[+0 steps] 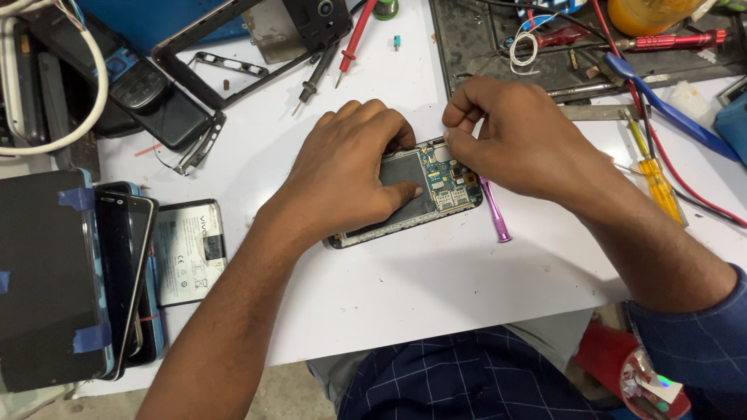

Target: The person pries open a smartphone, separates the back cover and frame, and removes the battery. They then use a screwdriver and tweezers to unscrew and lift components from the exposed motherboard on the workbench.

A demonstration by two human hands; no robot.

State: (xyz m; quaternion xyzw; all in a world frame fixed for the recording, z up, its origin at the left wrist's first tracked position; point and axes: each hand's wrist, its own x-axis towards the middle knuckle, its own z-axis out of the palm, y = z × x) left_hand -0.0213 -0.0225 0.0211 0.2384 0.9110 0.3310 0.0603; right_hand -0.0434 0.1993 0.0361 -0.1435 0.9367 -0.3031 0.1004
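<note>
Grey labelled battery (pixel 191 250) at left, beside stacked dark phone screens (pixel 124 280)

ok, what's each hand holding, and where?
Left hand pins the opened phone flat, thumb on its metal shield. Right hand pinches at its top edge; what it grips is hidden.

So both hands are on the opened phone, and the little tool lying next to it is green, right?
Not quite. The left hand and right hand are both on the opened phone, and a little tool does lie next to it, but the head view shows it is purple, not green.
</note>
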